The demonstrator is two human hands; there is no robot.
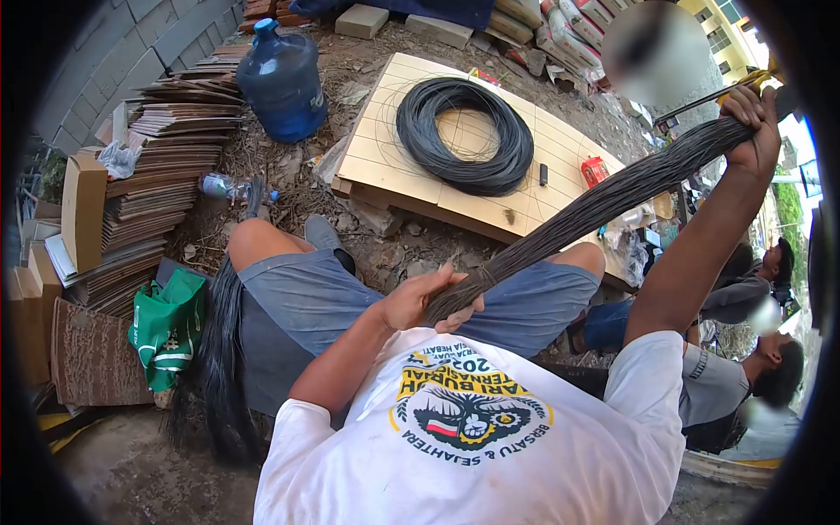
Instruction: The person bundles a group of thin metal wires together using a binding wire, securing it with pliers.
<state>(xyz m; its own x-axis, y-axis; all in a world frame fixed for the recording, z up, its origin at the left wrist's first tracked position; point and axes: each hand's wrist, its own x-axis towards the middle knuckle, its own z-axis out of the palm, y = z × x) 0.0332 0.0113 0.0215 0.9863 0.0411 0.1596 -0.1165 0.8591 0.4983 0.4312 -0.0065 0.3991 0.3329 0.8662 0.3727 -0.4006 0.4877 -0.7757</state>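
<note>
A long bundle of thin dark wire (604,197) slants from my lap up to the right. My left hand (429,297) is closed around its lower end, just below a wire tie wrapped about the bundle. Raised high on the right, my right hand (752,131) grips the upper end. Behind the bundle, a large coil of black wire (420,144) lies on a low wooden table (376,131). A small black object (543,176) and a red packet (594,171) are on the same tabletop.
To my left hangs another bunch of dark wires (223,341), beside a green bag (166,328) and stacked boards or tiles (157,166). A blue water jug (282,83) stands beyond them. Other people (717,385) sit close on my right. Sacks (560,44) are piled at the back.
</note>
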